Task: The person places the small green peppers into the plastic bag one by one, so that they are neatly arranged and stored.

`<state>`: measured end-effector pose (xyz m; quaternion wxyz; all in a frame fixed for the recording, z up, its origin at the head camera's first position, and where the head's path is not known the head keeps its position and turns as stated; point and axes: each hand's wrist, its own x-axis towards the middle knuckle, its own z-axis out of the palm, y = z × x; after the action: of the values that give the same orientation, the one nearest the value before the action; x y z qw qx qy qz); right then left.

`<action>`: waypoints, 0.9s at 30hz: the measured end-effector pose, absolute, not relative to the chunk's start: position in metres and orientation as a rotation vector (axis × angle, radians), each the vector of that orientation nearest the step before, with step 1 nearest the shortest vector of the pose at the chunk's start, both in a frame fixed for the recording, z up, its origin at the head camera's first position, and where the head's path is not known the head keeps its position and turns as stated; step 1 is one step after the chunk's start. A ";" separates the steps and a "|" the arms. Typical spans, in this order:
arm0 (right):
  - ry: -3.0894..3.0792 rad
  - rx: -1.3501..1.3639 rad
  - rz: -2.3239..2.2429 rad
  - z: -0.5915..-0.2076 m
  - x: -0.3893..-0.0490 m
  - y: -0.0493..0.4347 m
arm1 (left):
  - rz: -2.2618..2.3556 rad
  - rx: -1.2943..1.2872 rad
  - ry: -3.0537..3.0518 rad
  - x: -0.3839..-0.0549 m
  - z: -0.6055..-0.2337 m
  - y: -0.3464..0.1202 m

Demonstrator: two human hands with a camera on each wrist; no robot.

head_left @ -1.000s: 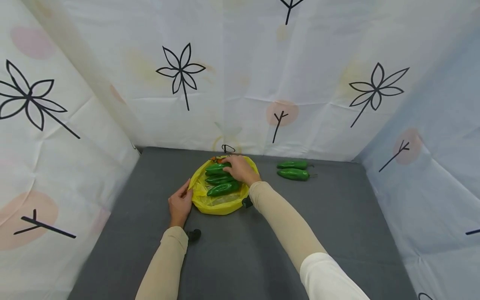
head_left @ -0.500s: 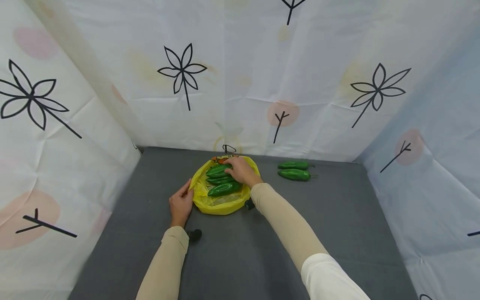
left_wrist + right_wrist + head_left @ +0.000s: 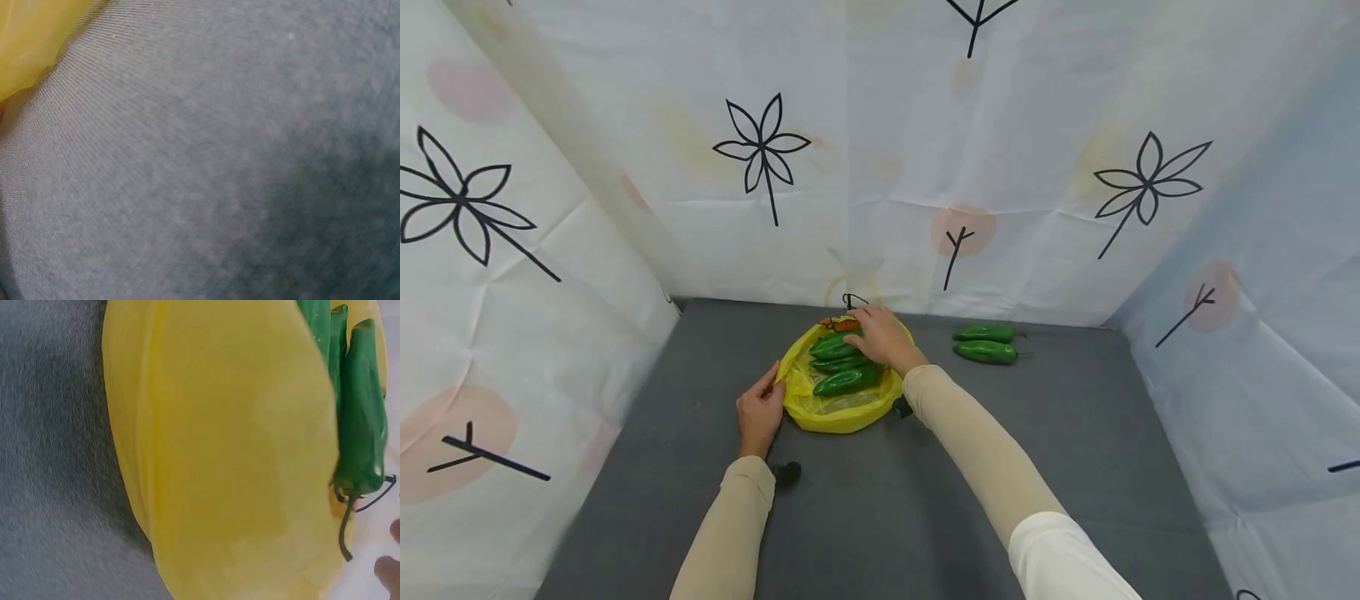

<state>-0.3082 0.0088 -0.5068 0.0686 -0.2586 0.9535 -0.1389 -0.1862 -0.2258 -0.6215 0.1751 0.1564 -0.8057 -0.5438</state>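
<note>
A yellow plastic bag (image 3: 835, 421) lies with its mouth rolled open, and several green peppers (image 3: 847, 381) rest inside. At its left edge my left hand (image 3: 760, 414) pinches the rim between thumb and fingers. My right hand (image 3: 883, 340) is over the bag's back right part, its fingers extended toward the orange print on the far rim. In the right wrist view, fingertips (image 3: 390, 572) show apart from the nearest pepper (image 3: 364, 419), whose stem points out past the bag. The left wrist view catches only a corner of the bag (image 3: 31, 44) and grey cloth.
Two more green peppers (image 3: 987, 352) lie side by side on the grey tabletop (image 3: 865, 517), right of the bag near the back edge. White patterned curtains (image 3: 887, 167) enclose the table at the back and both sides.
My right hand's fingers have loosened from the rear pepper and straightened toward the far rim, uncovering more orange print. The left hand keeps its place at the rim.
</note>
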 end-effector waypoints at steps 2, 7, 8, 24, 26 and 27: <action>2.912 -0.782 -0.334 -0.505 -0.306 0.010 | -1.549 0.452 -2.293 -0.186 -0.621 -0.225; 2.971 -0.741 -0.240 -0.504 -0.303 0.016 | -1.568 0.467 -2.308 -0.185 -0.622 -0.224; 2.974 -0.729 -0.238 -0.504 -0.302 0.018 | -1.568 0.469 -2.310 -0.185 -0.622 -0.224; 2.976 -0.554 -0.220 -0.507 -0.296 0.051 | -1.559 0.456 -2.308 -0.183 -0.618 -0.226; 2.983 -0.541 -0.214 -0.510 -0.295 0.056 | -1.563 0.462 -2.307 -0.183 -0.618 -0.225; 2.986 -0.531 -0.214 -0.510 -0.295 0.059 | -1.563 0.464 -2.310 -0.183 -0.618 -0.225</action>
<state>-0.2951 0.0591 -0.5104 0.0505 -0.1745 0.9808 -0.0702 -0.1832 -0.2246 -0.6177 0.1564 0.1620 -0.8071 -0.5458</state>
